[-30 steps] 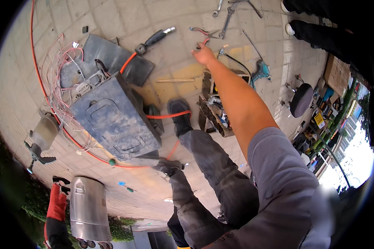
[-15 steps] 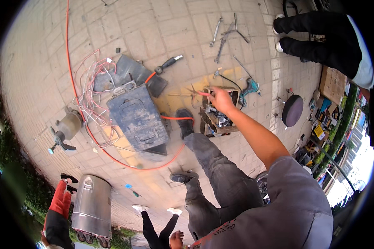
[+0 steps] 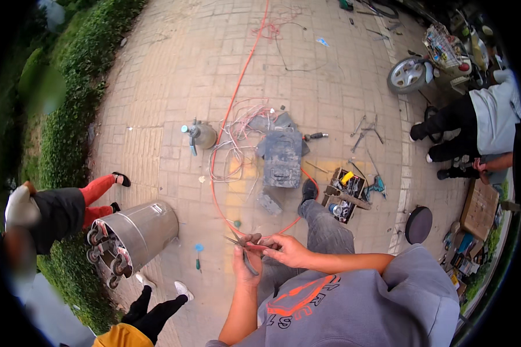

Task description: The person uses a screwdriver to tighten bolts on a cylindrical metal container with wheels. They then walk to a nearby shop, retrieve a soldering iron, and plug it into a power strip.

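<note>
My left hand and my right hand are together in front of my chest, both closed on one red-handled plier-like tool. Two thin points stick out past the left fingers, and a dark grey part lies across the left palm. The right fingers pinch the red handle; whether it is pliers or scissors I cannot tell. Beyond my hands a battered dark grey case with handles lies on the paving. To its right stands a wooden tool box filled with metal parts.
An orange hose runs across the paving, past tangled wires and a spray bottle. Right lie wrenches, a teal drill and a round stool. A metal drum on casters stands left; people stand on both sides.
My right hand has drawn back from beside the tool box to my chest with the red-handled tool. My left hand has come into view and grips it too. The view has shifted, showing more ground.
</note>
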### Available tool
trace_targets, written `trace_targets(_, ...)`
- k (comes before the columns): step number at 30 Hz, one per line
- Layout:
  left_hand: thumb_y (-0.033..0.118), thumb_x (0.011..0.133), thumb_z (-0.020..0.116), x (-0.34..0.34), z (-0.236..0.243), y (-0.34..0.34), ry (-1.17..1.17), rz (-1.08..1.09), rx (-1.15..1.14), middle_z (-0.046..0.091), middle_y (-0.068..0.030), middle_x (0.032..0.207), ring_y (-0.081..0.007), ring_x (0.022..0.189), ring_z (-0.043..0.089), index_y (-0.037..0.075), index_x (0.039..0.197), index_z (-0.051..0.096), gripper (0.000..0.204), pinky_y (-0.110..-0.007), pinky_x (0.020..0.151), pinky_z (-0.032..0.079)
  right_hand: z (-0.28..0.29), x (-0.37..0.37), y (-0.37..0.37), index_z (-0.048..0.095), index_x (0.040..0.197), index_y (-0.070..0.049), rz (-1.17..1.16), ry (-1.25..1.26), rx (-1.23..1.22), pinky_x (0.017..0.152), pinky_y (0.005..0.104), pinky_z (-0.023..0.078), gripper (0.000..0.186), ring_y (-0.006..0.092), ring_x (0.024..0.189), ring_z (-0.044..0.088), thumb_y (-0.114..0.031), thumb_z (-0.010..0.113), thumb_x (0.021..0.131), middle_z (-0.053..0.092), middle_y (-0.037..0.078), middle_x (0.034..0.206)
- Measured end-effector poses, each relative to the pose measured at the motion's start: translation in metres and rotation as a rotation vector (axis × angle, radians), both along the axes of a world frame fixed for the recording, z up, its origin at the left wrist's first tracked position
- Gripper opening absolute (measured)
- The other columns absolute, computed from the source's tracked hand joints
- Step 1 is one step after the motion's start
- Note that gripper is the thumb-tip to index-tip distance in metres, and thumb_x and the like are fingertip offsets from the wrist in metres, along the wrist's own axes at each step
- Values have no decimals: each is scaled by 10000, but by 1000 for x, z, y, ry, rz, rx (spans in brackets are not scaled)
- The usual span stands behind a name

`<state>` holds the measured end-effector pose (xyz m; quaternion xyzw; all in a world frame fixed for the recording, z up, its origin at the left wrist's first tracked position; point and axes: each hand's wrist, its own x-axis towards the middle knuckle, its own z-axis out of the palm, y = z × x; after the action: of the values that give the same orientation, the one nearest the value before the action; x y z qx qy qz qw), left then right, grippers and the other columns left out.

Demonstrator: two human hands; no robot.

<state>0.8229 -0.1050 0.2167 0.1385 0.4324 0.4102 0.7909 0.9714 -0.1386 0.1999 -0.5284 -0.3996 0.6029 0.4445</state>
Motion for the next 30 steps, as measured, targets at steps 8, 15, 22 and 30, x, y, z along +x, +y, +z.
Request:
trace_targets(8, 532, 836, 557, -213, 124, -89, 132, 207, 392, 533, -185, 1179, -263, 1162, 476, 17, 1196, 492, 631, -430, 1013, 307, 128, -216, -33, 586, 914, 28, 254, 34, -32, 589, 244, 453, 187, 73, 674, 544, -133, 654, 847, 616, 36, 777)
trace_targets(15, 428, 763, 723, -353, 153, -173, 85, 446, 358, 531, -162, 1183, -240, 1058, 541, 11, 999, 562, 505, -380, 841, 487, 187, -358, -70, 591, 960, 27, 693, 216, -196, 721, 261, 480, 174, 98, 778, 561, -139, 580, 908, 631, 58, 968)
trace_targets(22, 507, 718, 729, -443, 153, -244, 55, 559, 399, 549, -136, 1185, -245, 1055, 564, 16, 1155, 555, 680, -352, 778, 523, 181, -466, -78, 477, 1253, -26, 1230, 767, -886, 786, 362, 526, 427, 267, 896, 626, -331, 456, 954, 613, 140, 983)
trace_targets(30, 551, 671, 742, -566, 128, -265, -21, 630, 359, 578, -82, 1145, -76, 767, 603, -32, 1287, 449, 897, -181, 514, 445, 148, -612, -80, 508, 1151, -47, 1569, 1038, -1253, 778, 342, 445, 507, 242, 921, 504, -493, 383, 945, 539, 89, 1048)
